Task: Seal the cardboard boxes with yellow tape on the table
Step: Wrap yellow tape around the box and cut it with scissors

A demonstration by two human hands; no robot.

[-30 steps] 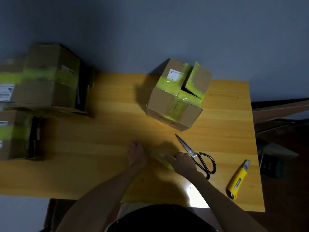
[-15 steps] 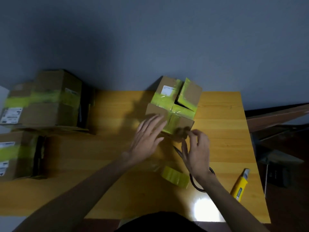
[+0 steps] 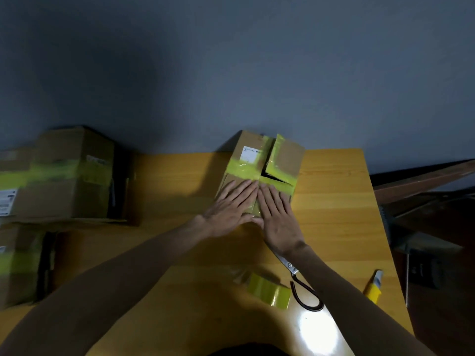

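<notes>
The left hand [image 3: 231,204] and right hand [image 3: 279,214] lie flat side by side on the cardboard box [image 3: 285,155] at the far edge of the bench [image 3: 334,201]. Their fingers are straight, each grip spread and holding nothing. The roll of yellow tape [image 3: 270,294] lies nearer, beside the scissors [image 3: 300,286].

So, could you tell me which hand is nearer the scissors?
Right. The right hand lies flat on the box, its wrist right by the scissors; the left hand lies flat beside it, farther off to the left.
</notes>
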